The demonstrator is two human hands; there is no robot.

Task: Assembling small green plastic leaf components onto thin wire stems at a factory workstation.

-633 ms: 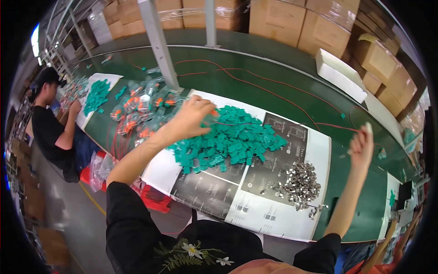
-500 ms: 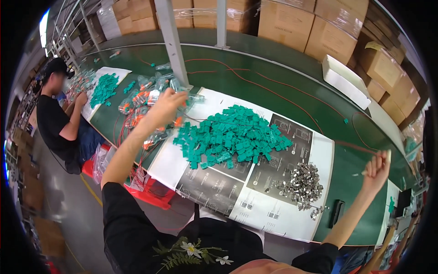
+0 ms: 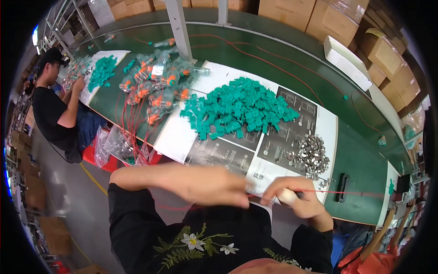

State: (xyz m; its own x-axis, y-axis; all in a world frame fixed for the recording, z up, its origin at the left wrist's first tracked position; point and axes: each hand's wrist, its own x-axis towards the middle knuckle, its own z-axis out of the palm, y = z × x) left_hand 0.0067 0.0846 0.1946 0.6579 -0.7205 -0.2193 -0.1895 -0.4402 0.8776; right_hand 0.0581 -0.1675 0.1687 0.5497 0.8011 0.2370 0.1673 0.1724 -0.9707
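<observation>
Low over the table's near edge, in front of my body, my left hand [image 3: 214,185] is smeared by motion, and its fingers cannot be made out. Close to its right, my right hand [image 3: 299,196] is closed with bent fingers. A red wire [image 3: 342,193] stretches rightward from this hand. At its thumb side shows a pale, rounded thing [image 3: 287,196] whose kind is unclear. Beyond both hands lies a large heap of flat green plastic pieces [image 3: 242,107] on printed sheets [image 3: 219,153]. Small shiny metal pieces [image 3: 312,155] are piled nearer my right hand.
Clear plastic items with orange parts [image 3: 157,84] are heaped at the left, trailing red wires [image 3: 132,130] over the edge. A black bar-shaped thing [image 3: 341,187] lies right. A white tray [image 3: 346,64] stands far right, below cardboard boxes [image 3: 285,17]. Another person [image 3: 57,105] works at left.
My left hand has come from the clear plastic heap down to the near edge. My right hand has swung in from the far right, and the two are now close together.
</observation>
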